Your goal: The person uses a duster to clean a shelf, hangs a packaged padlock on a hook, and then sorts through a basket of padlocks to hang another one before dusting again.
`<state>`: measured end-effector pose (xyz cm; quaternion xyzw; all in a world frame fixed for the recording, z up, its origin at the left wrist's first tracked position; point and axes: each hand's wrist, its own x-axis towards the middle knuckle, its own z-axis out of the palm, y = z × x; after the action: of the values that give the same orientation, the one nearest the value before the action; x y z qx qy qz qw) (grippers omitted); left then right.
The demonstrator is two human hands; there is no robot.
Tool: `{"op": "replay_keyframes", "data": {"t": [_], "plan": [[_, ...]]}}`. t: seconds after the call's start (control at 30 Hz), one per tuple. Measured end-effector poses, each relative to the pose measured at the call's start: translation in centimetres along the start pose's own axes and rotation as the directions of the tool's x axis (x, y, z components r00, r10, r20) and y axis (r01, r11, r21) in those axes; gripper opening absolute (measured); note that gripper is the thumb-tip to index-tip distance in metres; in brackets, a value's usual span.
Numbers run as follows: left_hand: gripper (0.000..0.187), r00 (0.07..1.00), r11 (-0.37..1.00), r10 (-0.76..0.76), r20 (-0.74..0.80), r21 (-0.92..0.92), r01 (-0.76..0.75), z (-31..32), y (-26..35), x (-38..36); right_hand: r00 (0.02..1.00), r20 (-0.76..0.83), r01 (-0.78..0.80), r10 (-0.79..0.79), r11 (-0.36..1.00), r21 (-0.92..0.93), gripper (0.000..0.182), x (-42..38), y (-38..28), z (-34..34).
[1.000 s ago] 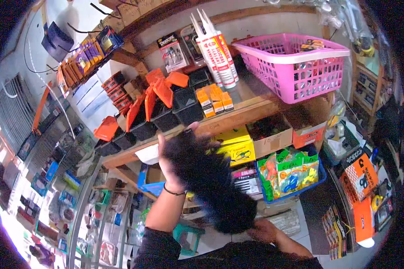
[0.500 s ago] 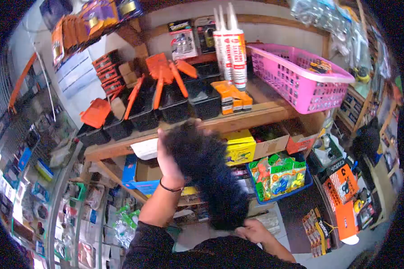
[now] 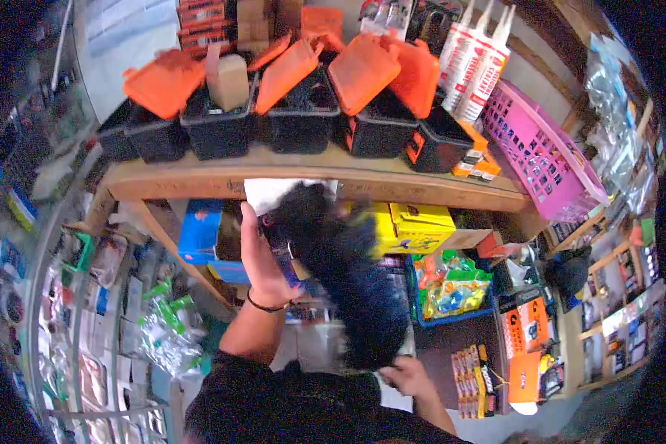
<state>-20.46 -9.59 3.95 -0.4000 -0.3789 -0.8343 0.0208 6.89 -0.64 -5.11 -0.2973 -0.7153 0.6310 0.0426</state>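
Observation:
A dark, fluffy bundle (image 3: 355, 288), blurred by motion, hangs in front of my chest. My left hand (image 3: 265, 263) is raised against the bundle's upper left side, thumb up, with a dark band round the wrist; its other fingers are hidden behind the bundle. Low on the right, my right hand (image 3: 411, 376) has its fingers closed at the bundle's lower end. Just behind the upper part of the bundle is the wooden shelf edge (image 3: 222, 181), with a white paper (image 3: 266, 194) hanging from it.
Black bins (image 3: 300, 132) with orange lids (image 3: 362, 74) line the shelf, beside white sealant tubes (image 3: 470, 66) and a pink basket (image 3: 544, 159). Below are a yellow box (image 3: 418, 226), a blue box (image 3: 200, 231) and a blue tray (image 3: 455, 318) of packets. Glass shelving stands at left.
The view has shifted, so the bins appear nearer and larger. The bundle is still between my hands, and my left hand now shows more upright beside it.

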Motion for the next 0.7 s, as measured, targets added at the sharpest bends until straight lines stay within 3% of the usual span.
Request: {"op": "replay_keyframes", "data": {"t": [0.03,0.07,0.1,0.13,0.2,0.27,0.33,0.37,0.4,0.43,0.47,0.5,0.53,0.57,0.6,0.63,0.67,0.7], "plan": [[0.08,0.945,0.779,-0.262,0.196,-0.534,0.327,-0.8,-0.3,0.3,0.992,0.109,0.063,-0.057,0.996,-0.057,0.017,-0.1,-0.6,0.8],[0.081,0.812,0.223,-0.329,0.481,-0.796,0.562,-1.5,-0.4,0.5,0.969,0.223,0.135,-0.11,0.986,-0.099,0.016,-0.2,-1.0,1.2],[0.081,0.791,0.228,-0.407,0.457,-0.787,0.573,-2.4,0.1,0.1,0.958,0.232,0.22,-0.17,0.952,-0.211,0.017,-0.3,-0.9,0.9],[0.08,0.815,0.207,-0.342,0.467,-0.809,0.55,-2.8,-0.4,-0.5,0.969,0.161,0.23,-0.19,0.93,-0.285,0.016,-0.3,2.2,0.1],[0.078,0.746,0.099,-0.644,0.169,-0.949,0.3,-2.2,1.5,-1.1,0.983,0.056,-0.173,0.176,0.983,-0.054,0.017,-0.5,2.2,0.0],[0.075,0.856,0.124,-0.387,0.344,-0.9,0.418,-3.2,-0.3,-1.9,0.989,0.114,-0.061,0.09,0.97,-0.237,0.016,-0.3,1.7,0.2],[0.075,0.828,0.241,-0.399,0.395,-0.826,0.51,-4.4,-1.9,-2.4,0.972,0.233,0.07,-0.022,0.978,-0.199,0.015,-0.5,1.7,0.2],[0.066,0.829,0.301,-0.416,0.374,-0.804,0.513,-4.7,-2.1,-2.6,0.973,0.232,0.067,-0.017,0.976,-0.208,0.015,-0.5,1.3,-0.1],[0.066,0.832,0.302,-0.412,0.37,-0.806,0.508,-4.6,-2.1,-2.9,0.981,0.174,-0.048,0.084,0.978,-0.202,0.015,-0.3,0.9,-0.3],[0.07,0.82,0.261,-0.508,0.264,-0.86,0.438,-4.5,-2.3,-3.2,0.976,0.119,-0.161,0.185,0.969,-0.189,0.015,-0.3,0.8,-0.3],[0.075,0.785,0.228,-0.6,0.155,-0.907,0.353,-4.5,-2.5,-3.7,0.974,0.123,-0.161,0.188,0.967,-0.198,0.015,-0.4,0.9,-0.1],[0.074,0.885,0.095,-0.271,0.378,-0.905,0.416,-5.5,-3.7,-4.3,0.976,0.12,-0.156,0.181,0.969,-0.19,0.015,-0.4,1.3,0.2],[0.078,0.79,0.336,-0.605,0.099,-0.868,0.366,-4.4,-2.5,-4.1,0.978,0.117,-0.15,0.172,0.972,-0.182,0.015,-0.2,1.7,0.3],[0.081,0.834,0.262,-0.496,0.241,-0.874,0.409,-5.1,-3.7,-4.4,0.956,0.258,-0.063,0.137,0.96,-0.274,0.017,0.2,2.0,-0.1],[0.084,0.853,0.199,-0.366,0.371,-0.864,0.462,-6.2,-4.9,-4.6,0.954,0.269,-0.056,0.135,0.958,-0.283,0.017,0.5,1.7,0.0],[0.089,0.807,0.204,-0.48,0.345,-0.85,0.485,-6.7,-4.1,-4.3,0.961,0.234,-0.09,0.147,0.967,-0.239,0.016,0.5,1.4,0.1],[0.083,0.838,0.175,-0.355,0.414,-0.851,0.495,-6.8,-4.3,-4.1,0.967,0.199,-0.121,0.16,0.973,-0.196,0.016,0.6,1.0,0.1],[0.079,0.846,0.276,-0.45,0.286,-0.856,0.437,-6.4,-4.1,-4.2,0.971,0.164,-0.152,0.176,0.977,-0.151,0.018,0.8,0.7,0.2]]}}
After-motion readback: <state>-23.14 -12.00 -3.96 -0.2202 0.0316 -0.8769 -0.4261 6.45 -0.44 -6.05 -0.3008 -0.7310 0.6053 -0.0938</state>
